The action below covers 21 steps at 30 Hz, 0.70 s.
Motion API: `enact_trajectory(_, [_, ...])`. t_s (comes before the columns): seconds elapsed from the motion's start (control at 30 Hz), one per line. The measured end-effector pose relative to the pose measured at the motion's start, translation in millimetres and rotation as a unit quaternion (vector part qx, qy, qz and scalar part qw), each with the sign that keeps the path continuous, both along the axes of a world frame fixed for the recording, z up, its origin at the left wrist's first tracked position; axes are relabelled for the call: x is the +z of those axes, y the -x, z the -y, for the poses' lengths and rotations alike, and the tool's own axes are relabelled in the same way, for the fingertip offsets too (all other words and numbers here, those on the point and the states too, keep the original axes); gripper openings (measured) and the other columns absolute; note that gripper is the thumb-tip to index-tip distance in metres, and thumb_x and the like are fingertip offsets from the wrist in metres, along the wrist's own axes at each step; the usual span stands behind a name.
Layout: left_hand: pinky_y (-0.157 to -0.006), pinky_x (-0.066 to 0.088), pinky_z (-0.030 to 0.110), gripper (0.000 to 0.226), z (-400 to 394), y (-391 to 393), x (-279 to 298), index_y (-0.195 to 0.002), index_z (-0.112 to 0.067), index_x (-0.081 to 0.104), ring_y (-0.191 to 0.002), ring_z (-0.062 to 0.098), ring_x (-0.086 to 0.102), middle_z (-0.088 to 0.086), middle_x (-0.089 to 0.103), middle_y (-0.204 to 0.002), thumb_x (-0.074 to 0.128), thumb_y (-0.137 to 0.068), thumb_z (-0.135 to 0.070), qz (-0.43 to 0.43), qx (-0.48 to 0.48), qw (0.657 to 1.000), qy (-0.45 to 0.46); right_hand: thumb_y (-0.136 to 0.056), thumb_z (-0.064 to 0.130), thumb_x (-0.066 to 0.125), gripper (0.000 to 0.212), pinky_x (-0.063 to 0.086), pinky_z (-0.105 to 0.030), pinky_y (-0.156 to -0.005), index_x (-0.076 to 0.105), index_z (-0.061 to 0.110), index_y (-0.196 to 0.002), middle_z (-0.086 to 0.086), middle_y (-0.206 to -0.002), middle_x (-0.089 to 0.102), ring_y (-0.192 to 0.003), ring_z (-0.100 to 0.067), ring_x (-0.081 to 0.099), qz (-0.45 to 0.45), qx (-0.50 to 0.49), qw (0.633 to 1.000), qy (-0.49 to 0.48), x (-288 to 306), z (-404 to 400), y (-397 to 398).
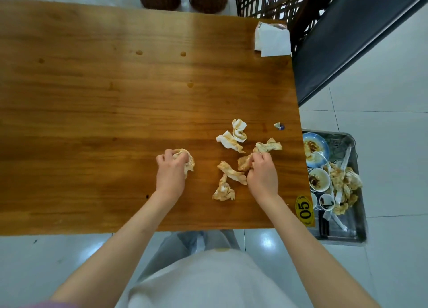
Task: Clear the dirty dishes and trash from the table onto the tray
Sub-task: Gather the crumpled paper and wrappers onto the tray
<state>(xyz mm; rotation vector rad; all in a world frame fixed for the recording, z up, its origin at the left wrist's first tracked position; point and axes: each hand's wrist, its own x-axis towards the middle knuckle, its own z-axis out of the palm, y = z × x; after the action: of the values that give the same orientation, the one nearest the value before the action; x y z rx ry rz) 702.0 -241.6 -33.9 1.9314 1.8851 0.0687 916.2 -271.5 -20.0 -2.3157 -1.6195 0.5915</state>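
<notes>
Gathering trash: left hand (171, 168) curled around one napkin (188, 160), right hand (261, 168) clutching another wad (244, 163), bound for the tray (354, 234).

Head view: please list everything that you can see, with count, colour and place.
table: one, brown wood, centre
loose napkins: about five, white, stained, near right edge
clean napkins: one stack, white, far right corner
scrap: one, blue and silver, right edge
sticker: one, yellow, near right corner
tray: one, metal, on floor, right
dishes: several, dirty, in tray
left hand: grips a crumpled napkin
right hand: grips a stained napkin
</notes>
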Motion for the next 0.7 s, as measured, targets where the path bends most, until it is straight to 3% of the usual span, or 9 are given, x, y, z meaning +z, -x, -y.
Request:
enact_trajectory(0.17, [-0.067, 0.040, 0.023, 0.034, -3.5, -8.3, 11.8, -0.094, -0.013, 0.061, -0.095, 0.025, 0.046, 0.011, 0.052, -0.103, 0.057, -0.077, 0.017, 0.105, -0.010, 0.991, -0.077, -0.083, -0.008, 0.052, 0.035, 0.049, -0.025, -0.076, 0.053, 0.011, -0.112, -0.006, -0.110, 0.052, -0.098, -0.018, 0.053, -0.002, -0.058, 0.997, -0.046, 12.2, 3.4, -14.4])
enact_trajectory(0.23, [-0.069, 0.042, 0.021, 0.038, 2.1, -24.1, 20.6, -0.098, -0.013, 0.061, -0.095, 0.022, 0.047, 0.010, 0.053, -0.105, 0.059, -0.074, 0.016, 0.149, -0.061, 0.981, -0.103, -0.084, -0.008, 0.049, 0.039, 0.049, -0.028, -0.083, 0.052, 0.009, -0.119, -0.008, -0.116, 0.052, -0.105, -0.020, 0.052, 0.006, -0.059, 0.997, -0.054, 15.0, -0.1, -21.4])
enact_trajectory(0.33, [-0.079, 0.044, 0.020, 0.045, 16.4, -51.8, 21.1, -0.110, -0.016, 0.059, -0.102, 0.021, 0.047, 0.009, 0.052, -0.113, 0.059, -0.074, 0.011, 0.164, -0.166, 0.968, -0.096, -0.086, -0.008, 0.047, 0.038, 0.043, -0.022, -0.081, 0.053, 0.010, -0.120, -0.009, -0.113, 0.052, -0.105, -0.021, 0.051, 0.032, -0.039, 0.996, -0.071, 17.0, -6.9, -29.9])
enact_trajectory(0.47, [-0.099, 0.040, 0.032, 0.050, 33.7, -73.3, 2.9, -0.132, -0.018, 0.042, -0.124, 0.028, 0.036, 0.008, 0.037, -0.139, 0.056, -0.085, -0.017, 0.096, -0.203, 0.973, -0.053, -0.087, -0.005, 0.049, 0.038, 0.037, -0.018, -0.080, 0.053, 0.013, -0.120, -0.008, -0.113, 0.052, -0.107, -0.020, 0.049, 0.064, -0.025, 0.995, -0.075, 16.8, -18.5, -42.0])
enact_trajectory(0.6, [-0.112, 0.019, 0.044, 0.078, 47.5, -84.9, -21.5, -0.147, -0.027, 0.011, -0.141, 0.035, 0.010, 0.009, 0.010, -0.155, 0.045, -0.085, -0.060, -0.019, -0.181, 0.983, 0.009, -0.085, -0.004, 0.054, 0.040, 0.037, -0.017, -0.079, 0.053, 0.013, -0.121, -0.008, -0.112, 0.052, -0.107, -0.020, 0.049, 0.065, 0.013, 0.994, -0.085, 10.4, -29.5, -50.5])
enact_trajectory(0.67, [-0.113, 0.017, 0.045, 0.077, 50.5, -88.7, -30.2, -0.147, -0.033, 0.010, -0.141, 0.036, 0.009, 0.009, 0.009, -0.156, 0.042, -0.084, -0.065, -0.046, -0.176, 0.983, 0.003, -0.084, -0.004, 0.056, 0.042, 0.039, -0.016, -0.077, 0.053, 0.011, -0.123, -0.010, -0.110, 0.054, -0.104, -0.020, 0.050, 0.061, 0.030, 0.992, -0.104, 6.4, -35.7, -51.0])
enact_trajectory(0.7, [-0.111, 0.021, 0.046, 0.071, 50.4, -91.0, -31.8, -0.145, -0.033, 0.020, -0.140, 0.037, 0.015, 0.011, 0.016, -0.154, 0.043, -0.085, -0.064, -0.051, -0.168, 0.984, -0.013, -0.084, -0.004, 0.057, 0.043, 0.039, -0.017, -0.077, 0.053, 0.011, -0.124, -0.011, -0.110, 0.055, -0.102, -0.020, 0.050, 0.062, 0.041, 0.991, -0.112, 3.8, -38.9, -52.5])
